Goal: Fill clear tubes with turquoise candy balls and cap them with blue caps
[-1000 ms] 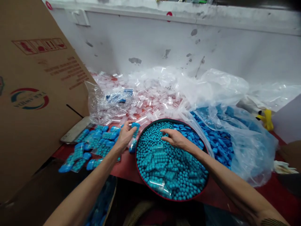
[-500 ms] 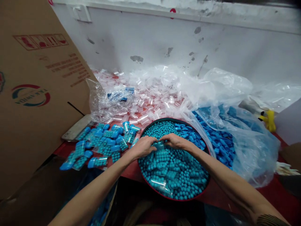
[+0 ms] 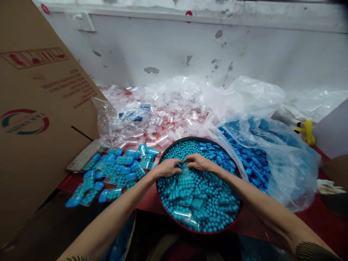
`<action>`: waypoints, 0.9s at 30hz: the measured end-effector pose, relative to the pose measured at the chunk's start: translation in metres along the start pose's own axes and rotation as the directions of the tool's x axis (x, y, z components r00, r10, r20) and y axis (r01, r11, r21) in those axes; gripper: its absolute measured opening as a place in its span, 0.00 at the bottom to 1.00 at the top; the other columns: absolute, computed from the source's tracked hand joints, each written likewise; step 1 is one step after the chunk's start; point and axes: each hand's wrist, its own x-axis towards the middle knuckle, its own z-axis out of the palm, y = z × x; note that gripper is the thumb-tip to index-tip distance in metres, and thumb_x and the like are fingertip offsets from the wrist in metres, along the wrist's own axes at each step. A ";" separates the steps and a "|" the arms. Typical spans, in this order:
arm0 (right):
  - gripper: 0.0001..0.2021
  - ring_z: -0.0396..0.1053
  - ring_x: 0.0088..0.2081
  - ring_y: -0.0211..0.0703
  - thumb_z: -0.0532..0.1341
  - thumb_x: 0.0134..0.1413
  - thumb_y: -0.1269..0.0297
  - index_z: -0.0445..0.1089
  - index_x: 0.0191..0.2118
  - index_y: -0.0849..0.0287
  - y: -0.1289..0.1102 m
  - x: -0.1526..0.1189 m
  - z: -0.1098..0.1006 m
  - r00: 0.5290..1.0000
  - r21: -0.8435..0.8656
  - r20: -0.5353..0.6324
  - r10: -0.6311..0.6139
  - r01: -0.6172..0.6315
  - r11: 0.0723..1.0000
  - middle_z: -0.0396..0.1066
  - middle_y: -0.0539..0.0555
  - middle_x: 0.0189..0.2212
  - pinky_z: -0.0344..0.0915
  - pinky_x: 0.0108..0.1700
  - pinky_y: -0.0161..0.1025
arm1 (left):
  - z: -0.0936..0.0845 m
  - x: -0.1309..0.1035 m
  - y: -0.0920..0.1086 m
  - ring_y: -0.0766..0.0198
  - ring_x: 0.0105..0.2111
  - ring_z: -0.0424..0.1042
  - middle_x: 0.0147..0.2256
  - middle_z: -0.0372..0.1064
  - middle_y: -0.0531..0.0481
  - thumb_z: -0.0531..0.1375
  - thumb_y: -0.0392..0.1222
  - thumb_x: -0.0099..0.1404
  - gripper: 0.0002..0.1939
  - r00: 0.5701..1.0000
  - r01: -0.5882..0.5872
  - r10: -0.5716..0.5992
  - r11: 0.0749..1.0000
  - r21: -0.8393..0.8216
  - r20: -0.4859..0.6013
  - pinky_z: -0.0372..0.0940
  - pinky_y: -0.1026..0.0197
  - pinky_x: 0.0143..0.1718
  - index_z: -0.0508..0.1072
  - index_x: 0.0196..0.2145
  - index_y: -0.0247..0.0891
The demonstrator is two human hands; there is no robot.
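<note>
A round red-rimmed tub holds many small turquoise balls, with several clear bead-filled containers among them and loose blue caps at its far right side. Over the tub's middle, my left hand and my right hand meet with fingers curled. Between them they grip the top edge of a small clear plastic container with turquoise balls showing in it. My fingers partly cover its mouth. Whether a cap is on it cannot be made out.
Capped bead-filled containers lie left of the tub, beside a grey flat device and a large cardboard box. Clear empty tubes are heaped behind. A plastic bag with blue caps and a yellow-handled tool are on the right.
The view has shifted slightly, so the scene sits a little further left. Both hands stay together over the tub at the clear container, their fingers only slightly moved.
</note>
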 end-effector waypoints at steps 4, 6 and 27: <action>0.11 0.58 0.21 0.32 0.58 0.41 0.73 0.70 0.36 0.60 -0.007 -0.003 0.002 0.997 -0.025 -0.068 0.043 -0.045 0.999 0.62 0.44 0.18 0.55 0.24 0.29 | -0.004 0.011 -0.001 0.64 0.25 0.63 0.23 0.67 0.55 0.61 0.38 0.43 0.16 0.997 0.012 -0.006 0.997 -0.075 0.080 0.52 0.68 0.27 0.73 0.34 0.40; 0.11 0.58 0.21 0.31 0.59 0.40 0.73 0.69 0.35 0.60 -0.008 -0.004 0.003 0.994 -0.006 -0.086 0.063 -0.064 0.998 0.62 0.44 0.18 0.54 0.23 0.28 | -0.006 0.018 -0.002 0.66 0.24 0.62 0.21 0.66 0.57 0.62 0.36 0.39 0.14 0.993 0.013 0.000 0.994 -0.108 0.115 0.52 0.69 0.26 0.74 0.29 0.41; 0.05 0.63 0.28 0.37 0.54 0.48 0.69 0.67 0.29 0.60 -0.014 -0.039 0.009 0.983 -0.082 -0.167 -0.071 0.058 0.995 0.67 0.48 0.24 0.59 0.33 0.33 | 0.001 0.021 -0.011 0.70 0.23 0.64 0.24 0.63 0.54 0.58 0.50 0.50 0.17 0.999 0.022 -0.038 0.748 -0.663 -0.010 0.54 0.70 0.20 0.62 0.32 0.35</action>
